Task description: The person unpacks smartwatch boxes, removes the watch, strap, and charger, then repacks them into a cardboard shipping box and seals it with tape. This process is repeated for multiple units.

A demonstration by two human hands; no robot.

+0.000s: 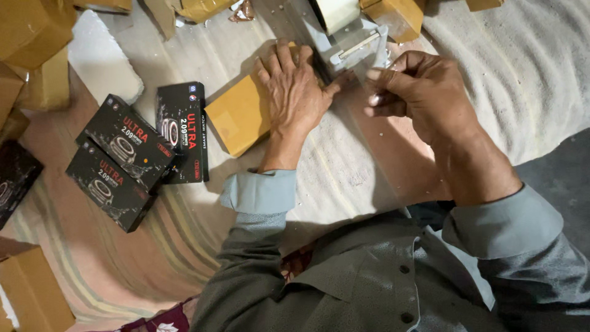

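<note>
So the left hand (295, 92) lay flat, fingers spread, pinning the tan wrapped parcel (241, 117) down on the striped cloth (344, 166), right beside the tape dispenser (350, 43). The right hand (418, 89) had its grip pinched tight on the free end of the clear tape (369, 154), which ran from the dispenser back toward the person, just right of the parcel, so the right hand was the nearer one to it.
</note>
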